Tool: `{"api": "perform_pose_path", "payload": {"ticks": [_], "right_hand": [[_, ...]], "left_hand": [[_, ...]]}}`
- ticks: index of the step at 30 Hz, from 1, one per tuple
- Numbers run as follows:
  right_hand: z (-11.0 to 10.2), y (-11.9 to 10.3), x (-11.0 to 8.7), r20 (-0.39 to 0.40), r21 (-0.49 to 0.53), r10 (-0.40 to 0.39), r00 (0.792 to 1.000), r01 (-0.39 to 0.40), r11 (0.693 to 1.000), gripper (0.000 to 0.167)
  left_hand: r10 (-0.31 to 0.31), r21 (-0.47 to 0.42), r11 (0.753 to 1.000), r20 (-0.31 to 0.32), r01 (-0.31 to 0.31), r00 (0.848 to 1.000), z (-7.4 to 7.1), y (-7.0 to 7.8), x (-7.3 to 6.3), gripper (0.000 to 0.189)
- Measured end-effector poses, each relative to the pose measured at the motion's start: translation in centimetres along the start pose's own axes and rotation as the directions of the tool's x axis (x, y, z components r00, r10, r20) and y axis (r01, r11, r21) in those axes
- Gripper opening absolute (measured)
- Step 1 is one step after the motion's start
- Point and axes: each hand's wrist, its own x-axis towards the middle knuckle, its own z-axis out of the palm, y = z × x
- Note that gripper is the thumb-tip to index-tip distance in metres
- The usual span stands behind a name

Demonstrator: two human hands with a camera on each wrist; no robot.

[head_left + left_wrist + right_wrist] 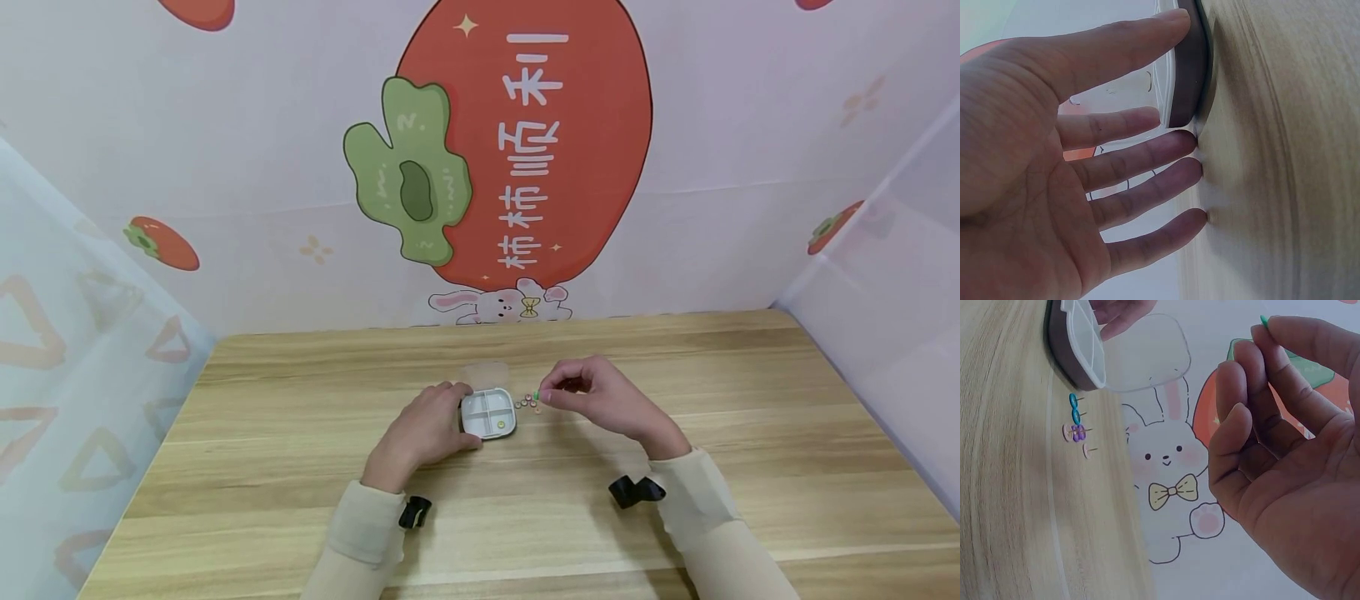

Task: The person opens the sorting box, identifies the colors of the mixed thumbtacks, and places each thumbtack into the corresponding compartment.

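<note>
A small white box (pixel 468 418) with four compartments and a dark outer shell lies on the table, its clear lid (pixel 483 374) raised at the far side. My left hand (pixel 423 429) holds the box's left side between thumb and index finger; its other fingertips touch the tabletop. One yellow stud (pixel 501 425) lies in the near right compartment. Just right of the box, my right hand (pixel 600 398) pinches a small green stud (pixel 1264 320) between thumb and index finger, above the table. Below it lie several pin-backed studs, including a teal stud (pixel 1073 400) and a purple stud (pixel 1079 433), pins up.
The wooden table (pixel 285 467) meets a printed backdrop (pixel 300 167) at its far edge, and cloth walls rise at both sides. Black straps, one at the left wrist (pixel 415 512) and one at the right (pixel 636 492), hang close to the tabletop.
</note>
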Motion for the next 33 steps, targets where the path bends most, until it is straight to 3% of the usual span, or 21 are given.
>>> {"api": "perform_pose_path", "payload": {"ticks": [18,33], "right_hand": [[0.4,0.3,0.2,-0.026,0.026,-0.036,0.999,0.037,0.999,0.01],[2.2,1.2,1.0,-0.056,-0.086,-0.042,0.998,0.037,0.996,0.006]], "left_hand": [[0.015,0.004,1.0,-0.006,-0.015,1.0,0.0,0.0,0.0,0.068],[0.026,0.003,1.0,-0.003,-0.026,1.0,0.0,-0.1,0.0,0.067]]}}
